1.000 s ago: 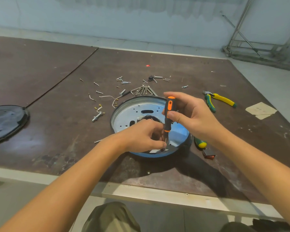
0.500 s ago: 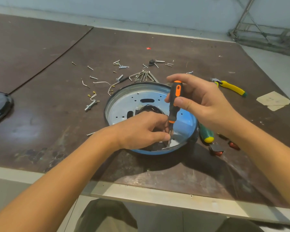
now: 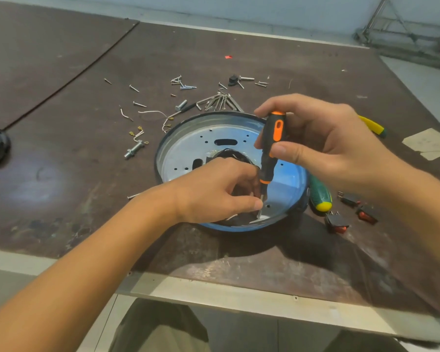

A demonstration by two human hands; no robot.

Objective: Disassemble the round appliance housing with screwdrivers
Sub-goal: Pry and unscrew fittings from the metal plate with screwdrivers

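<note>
Here, right hand [image 3: 323, 148] gripping orange screwdriver [image 3: 272, 138], left hand [image 3: 214, 189] pinching its shaft

Single head-worn view here, looking forward and down across the table [image 3: 74, 174], close in: forearms enter from the bottom edge, left hand [image 3: 214, 191] and right hand [image 3: 323, 146] meet mid-frame on the screwdriver [image 3: 273, 133], floor [image 3: 422, 80] strip far beyond them.

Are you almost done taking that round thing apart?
Partly. Many loose screws and red switches already lie on the table. Right now the right hand grips the orange screwdriver, tip down inside the round housing, while the left hand pinches its shaft. What else is still fastened, I can't tell.
</note>
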